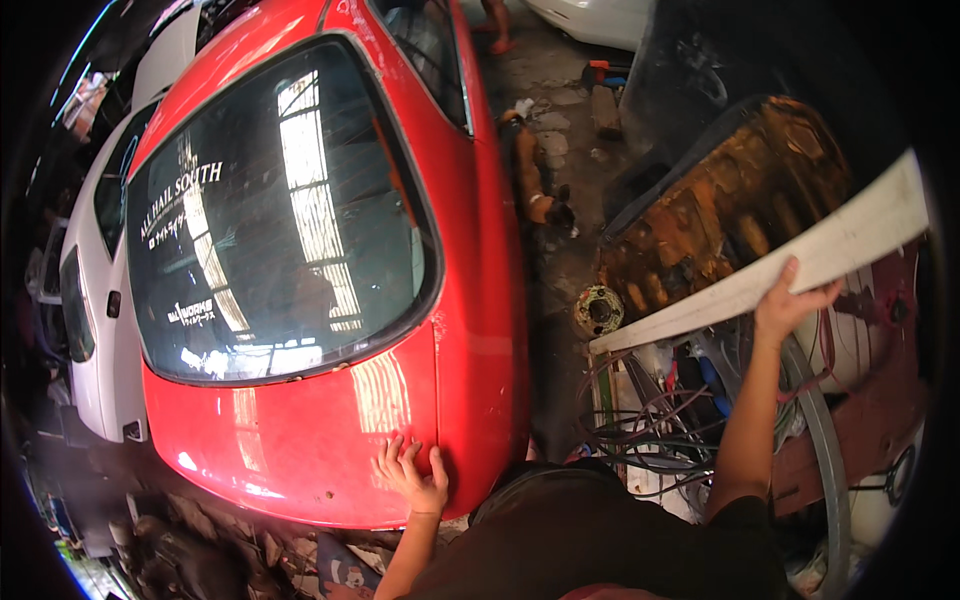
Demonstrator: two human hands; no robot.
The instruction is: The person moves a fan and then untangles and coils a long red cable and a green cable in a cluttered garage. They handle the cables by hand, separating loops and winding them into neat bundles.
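The red car (480, 300) fills the middle and left of the head view, with its rear window (260, 250) above the painted boot lid. My left hand (415, 470) rests on that lid near its right side, fingers spread and bent a little. At the right, my right hand (790, 305) grips a long, flat, off-white strip (870, 215), which slants from the upper right down toward the car. Below the strip lie tangled hoses and cables (650, 440). A rusty, brown metal piece (720, 180) sits behind it, with a round object (600, 308) near the strip's left end.
White cars stand at the left (95, 380) and top (590, 18). A brown and black dog (530, 170) is on the cracked floor (560, 120) beside the red car. Another person's foot (503, 40) shows at the top. Dark parts (170, 550) lie at the lower left.
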